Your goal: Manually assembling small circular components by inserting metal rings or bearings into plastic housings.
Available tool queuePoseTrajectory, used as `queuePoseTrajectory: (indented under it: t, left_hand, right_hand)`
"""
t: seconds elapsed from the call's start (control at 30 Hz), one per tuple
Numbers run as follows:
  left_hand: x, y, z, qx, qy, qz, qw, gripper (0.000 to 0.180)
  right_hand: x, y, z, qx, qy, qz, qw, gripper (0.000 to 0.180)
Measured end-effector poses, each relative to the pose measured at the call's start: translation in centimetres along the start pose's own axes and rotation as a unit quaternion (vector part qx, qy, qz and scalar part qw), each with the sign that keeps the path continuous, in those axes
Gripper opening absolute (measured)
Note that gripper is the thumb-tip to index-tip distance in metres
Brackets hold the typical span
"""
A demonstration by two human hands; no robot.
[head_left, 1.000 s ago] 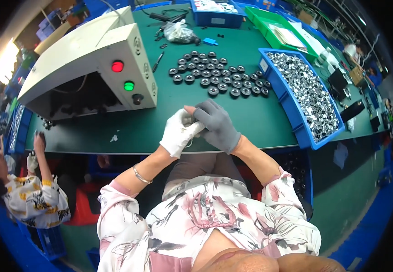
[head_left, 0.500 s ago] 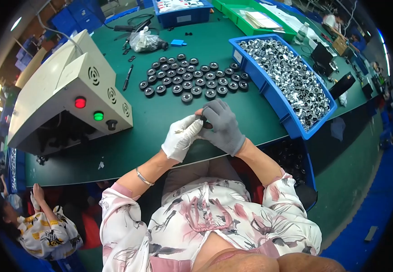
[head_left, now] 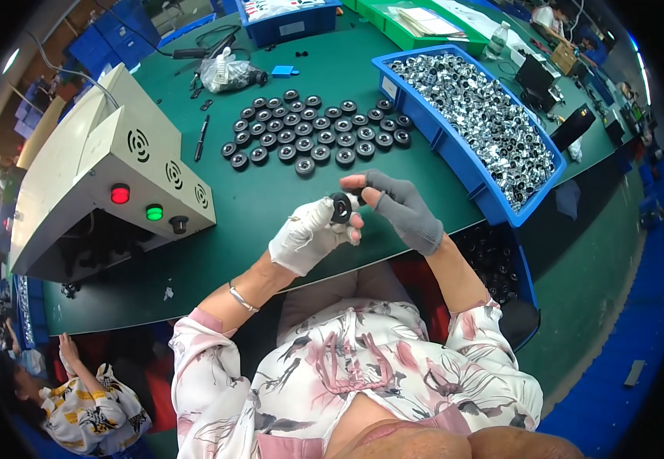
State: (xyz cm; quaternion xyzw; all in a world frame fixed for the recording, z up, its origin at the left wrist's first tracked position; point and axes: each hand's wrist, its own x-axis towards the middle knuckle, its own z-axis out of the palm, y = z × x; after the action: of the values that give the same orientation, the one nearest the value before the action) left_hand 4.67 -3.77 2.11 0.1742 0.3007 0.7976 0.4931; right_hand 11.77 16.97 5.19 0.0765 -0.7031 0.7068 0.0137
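Observation:
My left hand [head_left: 301, 241], in a white glove, pinches a small black wheel-like part [head_left: 340, 208] with a pale metal centre, held upright above the table's front edge. Close on its right is my right hand [head_left: 407, 214], in a grey glove with bare thumb and fingertip showing. Its thumb and fingers are bent together around a small dark piece, mostly hidden, whose kind I cannot make out. Beyond both hands, several black round wheels [head_left: 303, 144] with metal centres lie flat in a loose cluster on the green table [head_left: 247, 222].
On the left stands a beige machine [head_left: 110, 168] with red and green lights. A blue bin [head_left: 454, 157] of shiny metal parts stands at the right. Beyond the wheels lie a pen [head_left: 202, 138], a plastic bag [head_left: 228, 73] and a small blue piece [head_left: 283, 71]. A bin of black parts [head_left: 492, 264] sits below the table edge.
My hands, close together before, have drawn slightly apart, the right one moving rightward. The black wheel-like part in my left hand is now plainly in view. The whole view has shifted a little.

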Motion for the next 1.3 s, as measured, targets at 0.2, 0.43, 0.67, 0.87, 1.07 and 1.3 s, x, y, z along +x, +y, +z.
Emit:
queuePoseTrajectory:
  t: [0.2,0.43,0.67,0.87,1.07,1.3]
  left_hand:
    - [0.5,0.2,-0.4,0.036,-0.010,-0.040,0.999,0.041]
    - [2.0,-0.4,-0.3,0.124,0.076,-0.045,0.988,0.043]
    - [2.7,-1.0,1.2,0.404,0.204,0.086,0.887,0.022]
    - [3.4,-1.7,0.6,0.360,0.217,0.200,0.885,0.021]
    - [3.4,-1.2,1.1,0.299,0.189,0.186,0.917,0.020]
    - [4.3,-0.5,0.3,0.327,0.203,0.194,0.903,0.010]
  right_hand:
    - [0.0,0.6,0.2,0.007,0.014,0.016,1.000,0.025]
    - [0.0,1.7,0.1,-0.124,0.102,-0.022,0.987,0.021]
    - [0.0,3.1,1.5,-0.153,0.204,-0.047,0.966,0.018]
    - [0.0,3.7,2.4,-0.121,0.221,-0.066,0.966,0.019]
    - [0.0,4.2,2.8,-0.037,0.245,-0.091,0.964,0.019]
    - [0.7,3.7,3.5,-0.154,0.284,-0.171,0.931,0.016]
